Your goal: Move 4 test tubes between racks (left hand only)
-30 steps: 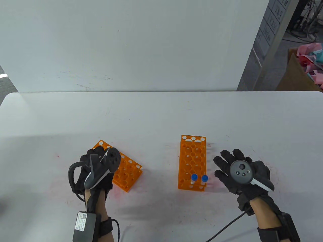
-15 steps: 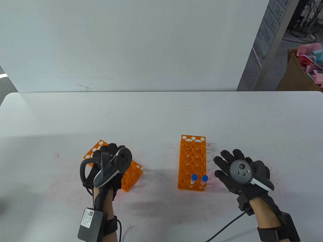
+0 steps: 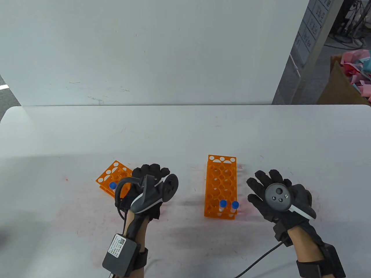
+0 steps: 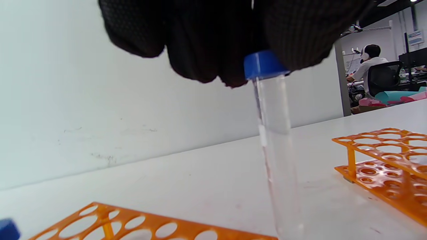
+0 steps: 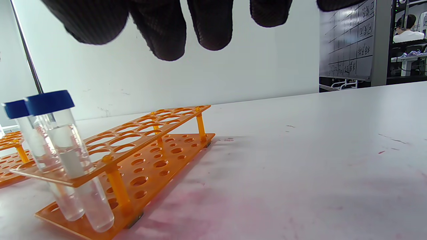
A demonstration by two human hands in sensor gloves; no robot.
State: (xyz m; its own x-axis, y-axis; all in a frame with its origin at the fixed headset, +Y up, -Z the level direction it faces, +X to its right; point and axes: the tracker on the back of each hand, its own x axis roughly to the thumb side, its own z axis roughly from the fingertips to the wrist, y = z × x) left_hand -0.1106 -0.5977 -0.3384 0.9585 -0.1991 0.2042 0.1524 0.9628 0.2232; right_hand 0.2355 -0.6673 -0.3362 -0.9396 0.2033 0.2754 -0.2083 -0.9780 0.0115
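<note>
My left hand (image 3: 151, 176) hovers between the two orange racks. In the left wrist view its fingertips (image 4: 217, 50) grip a clear test tube (image 4: 275, 143) by its blue cap (image 4: 263, 65), and the tube hangs upright above the table. The left rack (image 3: 116, 173) holds one blue-capped tube (image 3: 112, 185). The right rack (image 3: 221, 182) holds two blue-capped tubes (image 3: 222, 203) (image 3: 235, 205) in its near row, also seen in the right wrist view (image 5: 50, 100). My right hand (image 3: 272, 194) lies open and flat beside the right rack, holding nothing.
The white table (image 3: 185, 133) backs onto a white wall panel (image 3: 145, 52). A cardboard box (image 3: 342, 84) with pink scraps stands off the table at the far right. Cables trail from both wrists at the near edge.
My left hand has moved right, off the left rack and into the gap between the racks. A blue-capped tube standing in the left rack has come into view. The right hand has barely moved.
</note>
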